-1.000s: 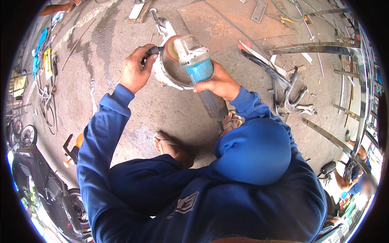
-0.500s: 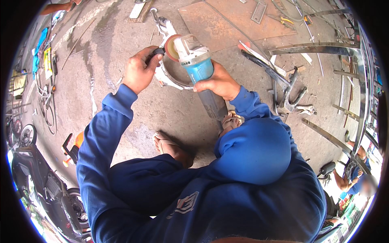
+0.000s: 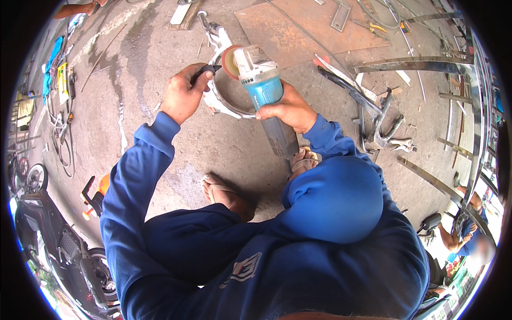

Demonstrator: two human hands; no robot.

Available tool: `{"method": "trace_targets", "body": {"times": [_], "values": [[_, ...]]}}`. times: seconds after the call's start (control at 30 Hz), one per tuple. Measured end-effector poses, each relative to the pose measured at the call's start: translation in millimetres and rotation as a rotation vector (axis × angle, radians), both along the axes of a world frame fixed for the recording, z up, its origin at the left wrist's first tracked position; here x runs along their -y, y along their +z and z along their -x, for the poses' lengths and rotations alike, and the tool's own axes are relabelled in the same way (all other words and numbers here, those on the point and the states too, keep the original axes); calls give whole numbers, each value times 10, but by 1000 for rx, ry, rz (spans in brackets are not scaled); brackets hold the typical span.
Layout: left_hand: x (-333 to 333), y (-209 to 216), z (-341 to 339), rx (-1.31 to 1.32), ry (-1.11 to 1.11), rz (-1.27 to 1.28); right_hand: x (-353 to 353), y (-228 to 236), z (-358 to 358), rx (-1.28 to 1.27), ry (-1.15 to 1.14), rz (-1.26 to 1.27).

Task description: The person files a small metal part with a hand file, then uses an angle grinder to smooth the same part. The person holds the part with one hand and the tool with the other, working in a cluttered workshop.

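My right hand (image 3: 290, 109) is wrapped round the teal body of an angle grinder (image 3: 265, 92), whose grey rear end points down toward my foot. On the grinder's head sits a round reddish-tan disc (image 3: 230, 62). My left hand (image 3: 186, 92) pinches a small black piece (image 3: 209, 69) between thumb and fingers, its tip close to the disc's left edge; whether they touch I cannot tell. Below both hands a curved, pale metal part (image 3: 218, 101) lies on the floor, partly hidden by the grinder and my left fingers.
A rusty metal sheet (image 3: 309, 29) lies ahead. To the right are a dark metal frame part (image 3: 376, 120) and long metal bars (image 3: 416, 65). An orange-and-black object (image 3: 101, 189) and a black motorcycle (image 3: 64, 242) stand at left. Another person (image 3: 466, 240) is at far right.
The grinder and its disc have shifted slightly to the right, away from my left hand. More of the black piece's tip shows now.
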State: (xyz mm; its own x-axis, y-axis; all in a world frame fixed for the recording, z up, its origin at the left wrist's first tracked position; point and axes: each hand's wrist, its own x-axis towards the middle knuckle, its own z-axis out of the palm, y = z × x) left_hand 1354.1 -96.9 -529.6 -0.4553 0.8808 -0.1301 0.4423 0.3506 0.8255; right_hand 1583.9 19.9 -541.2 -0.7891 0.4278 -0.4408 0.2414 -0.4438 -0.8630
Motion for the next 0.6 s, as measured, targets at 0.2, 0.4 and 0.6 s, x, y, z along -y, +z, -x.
{"method": "trace_targets", "body": {"times": [0.2,0.4,0.6], "values": [[-18,38,-17,10,-17,8,4,11,-15,8,4,-3],[4,45,-35,34,7,113,25,38,-5,-7,15,64],[13,20,-38,14,2,61,30,32,-7,-4,8,56]]}}
